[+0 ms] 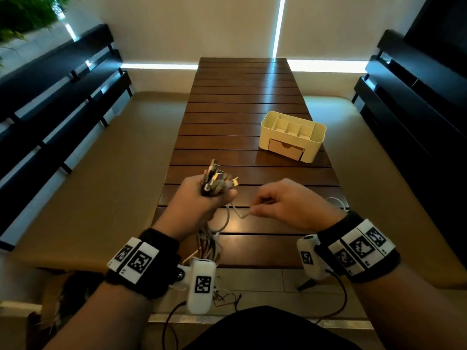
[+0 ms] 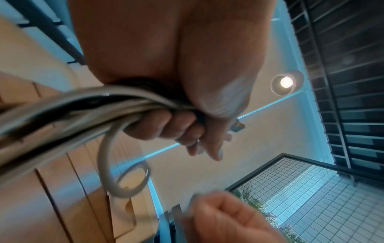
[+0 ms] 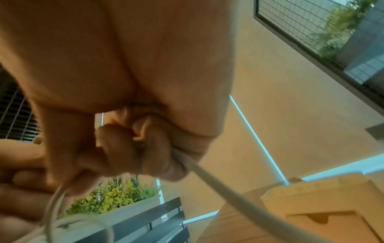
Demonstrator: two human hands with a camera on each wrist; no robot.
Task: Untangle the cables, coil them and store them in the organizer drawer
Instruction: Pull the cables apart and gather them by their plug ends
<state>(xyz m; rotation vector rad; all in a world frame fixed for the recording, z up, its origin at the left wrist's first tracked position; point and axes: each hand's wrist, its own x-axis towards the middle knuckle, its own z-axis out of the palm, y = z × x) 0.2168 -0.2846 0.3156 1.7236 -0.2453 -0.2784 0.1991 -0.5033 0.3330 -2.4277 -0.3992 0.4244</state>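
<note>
My left hand grips a thick bundle of cables above the near end of the wooden slat table, plug ends sticking up out of the fist. In the left wrist view the grey and black cables run through the curled fingers, and one loop hangs below. My right hand pinches a single white cable that leads from the bundle; in the right wrist view this white cable passes through the curled fingers. The cream organizer stands farther right, its drawer closed.
Loose cable ends hang off the table's near edge towards my lap. Dark slatted benches flank the table on both sides. A white cable end lies beside my right wrist.
</note>
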